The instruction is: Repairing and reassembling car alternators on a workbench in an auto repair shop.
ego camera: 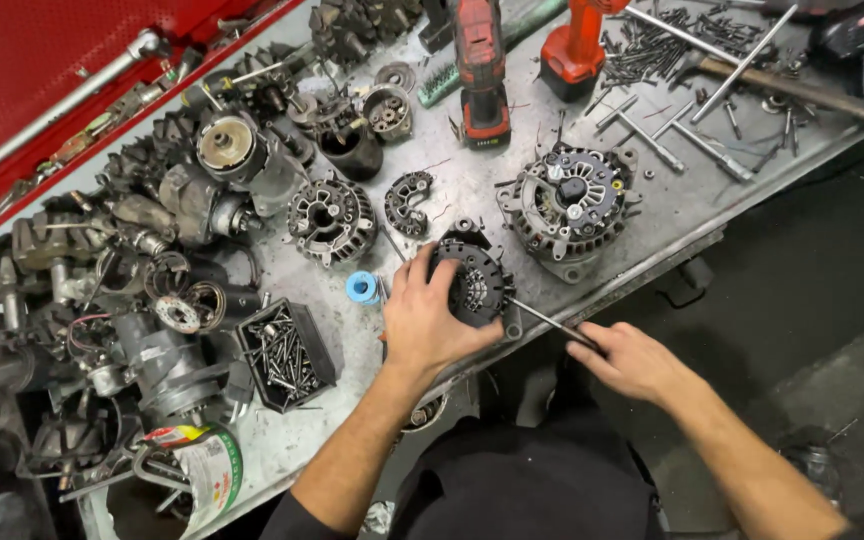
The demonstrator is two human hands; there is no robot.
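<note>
Looking down from the head cam, the counter [472, 190] is a grimy metal top packed with car electrical bits. The left hand [430, 322] is clamped over a black alternator cover [472, 285] sitting right at the near edge of the counter, fingers wrapped over its left side. The right hand [632, 360] hangs off the edge of the counter, closed around the handle end of a thin screwdriver [547, 318], and the tip goes into the lower right side of that cover.

Just left of the cover there's a small blue roll [362, 287]. Behind it sits a full alternator [567, 205], silver with a black centre, and to the left of that two more housings, one round finned one [330, 218] and a smaller dark piece [409, 203]. A black tray of screws [287, 355] is near the left forearm. Two red drills [482, 70] lie at the back, with a scatter of long bolts [672, 45] to the right. The far left is a pile of old starters and motors [132, 250], next to a red toolbox [72, 60].
</note>
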